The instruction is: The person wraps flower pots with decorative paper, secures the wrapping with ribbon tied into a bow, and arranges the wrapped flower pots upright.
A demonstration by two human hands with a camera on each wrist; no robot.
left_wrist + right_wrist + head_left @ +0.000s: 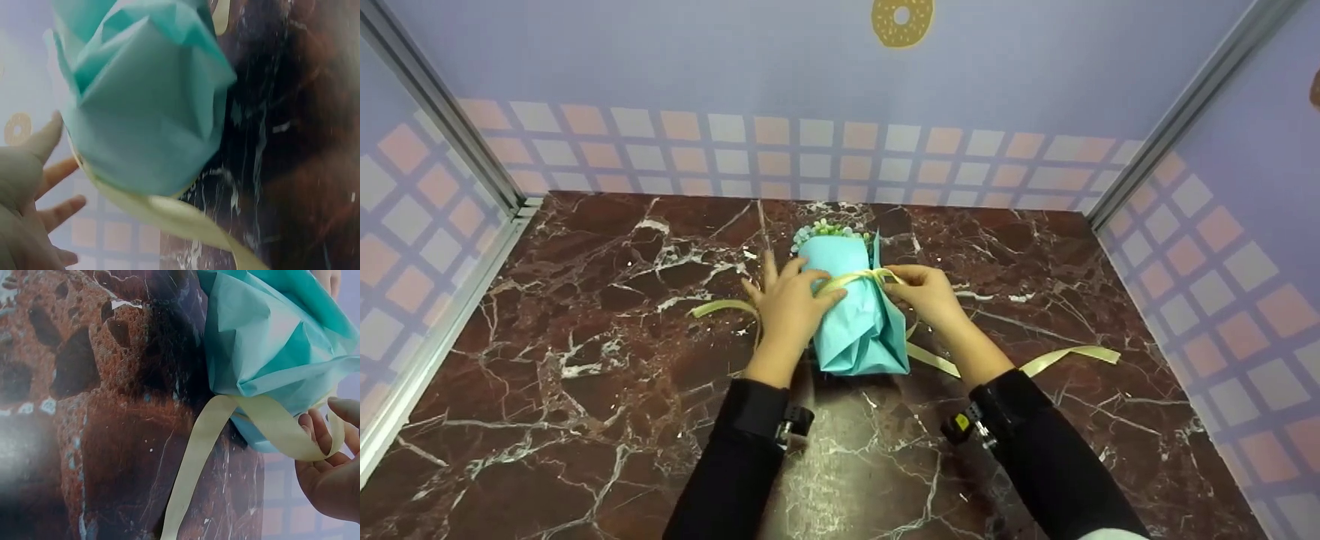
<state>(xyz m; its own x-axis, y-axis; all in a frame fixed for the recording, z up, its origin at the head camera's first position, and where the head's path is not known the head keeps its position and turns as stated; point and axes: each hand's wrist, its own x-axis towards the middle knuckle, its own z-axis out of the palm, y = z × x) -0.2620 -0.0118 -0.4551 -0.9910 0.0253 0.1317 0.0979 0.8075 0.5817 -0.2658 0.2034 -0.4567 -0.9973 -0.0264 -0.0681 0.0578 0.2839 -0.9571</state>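
A small bouquet [840, 330] in turquoise wrapping paper lies on the marble-patterned table, its blue and pale green flowers [829, 229] showing at the far end. A pale yellow ribbon [851, 279] crosses the front of the wrap and gathers at its right side. My left hand [791, 304] is at the wrap's left side, thumb and forefinger pinching the ribbon, other fingers spread. At the right side my right hand [926, 292] pinches the ribbon near the gathered spot. In the right wrist view the ribbon loops over the right fingers [320, 433].
One ribbon tail [724, 306] reaches left over the table; another tail [1072, 356] runs under the right forearm and out to the right. The table [585, 435] meets a patterned back wall [697, 90] and side walls.
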